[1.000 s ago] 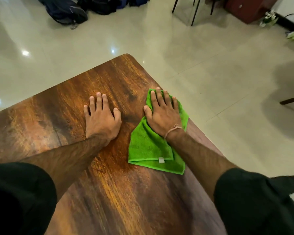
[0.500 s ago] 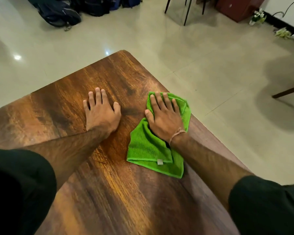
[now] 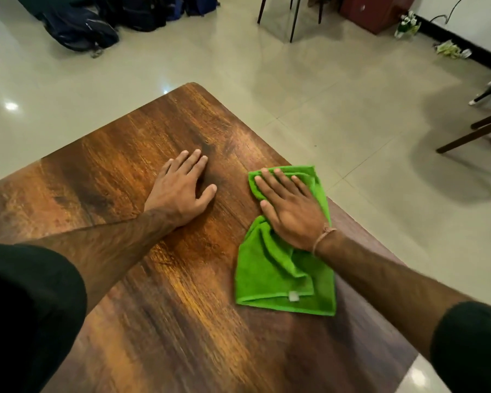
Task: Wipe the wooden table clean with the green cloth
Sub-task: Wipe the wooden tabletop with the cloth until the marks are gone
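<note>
The green cloth [image 3: 278, 279] lies crumpled on the wooden table [image 3: 153, 307] close to its right edge, a small white tag showing at its near hem. My right hand [image 3: 289, 208] presses flat on the cloth's far part with straight, spread fingers. My left hand [image 3: 182, 191] rests flat on the bare wood a little to the left of the cloth, its fingers straight and pointing away.
The table's rounded far corner [image 3: 194, 86] and right edge border a pale tiled floor [image 3: 352, 123]. Dark backpacks [image 3: 80, 32] lie on the floor at the back left. Chair legs [image 3: 292, 18] stand at the back, and more wooden legs [image 3: 476, 134] at the right.
My right hand has slid the cloth toward the table's right edge and turned its fingers leftward. The left hand has turned its fingers to the right. The cloth is more bunched.
</note>
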